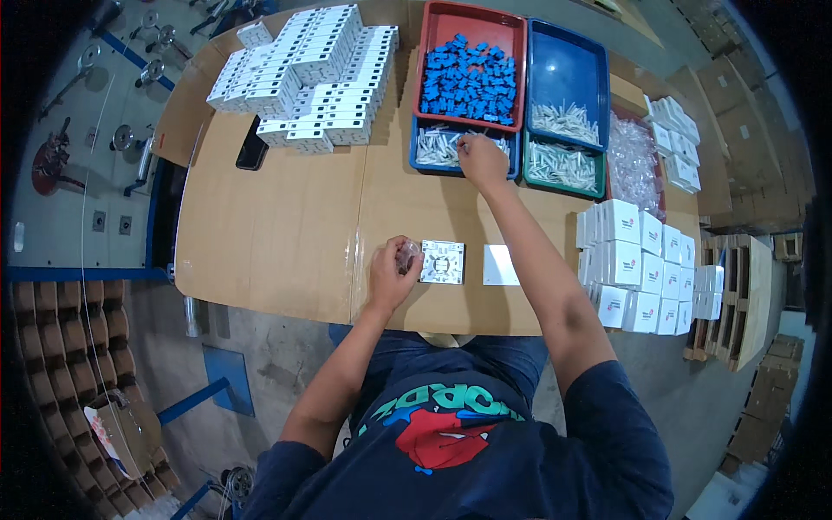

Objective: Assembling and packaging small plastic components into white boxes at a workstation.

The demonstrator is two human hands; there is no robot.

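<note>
Clear plastic piece (408, 254) is held in left hand (390, 276), beside square silver-white plate (443, 263). Slender white pieces (436, 146) in blue plastic tray (440, 171) are overhung by right hand (483, 159); its grip cannot be told.

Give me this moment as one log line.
left hand: holding clear plastic; right hand: at near blue tray; patterned plate: beside left hand

White square plate (443, 263) flat; clear plastic piece (406, 256) just beside; slim white pieces (438, 146) heaped.
</note>
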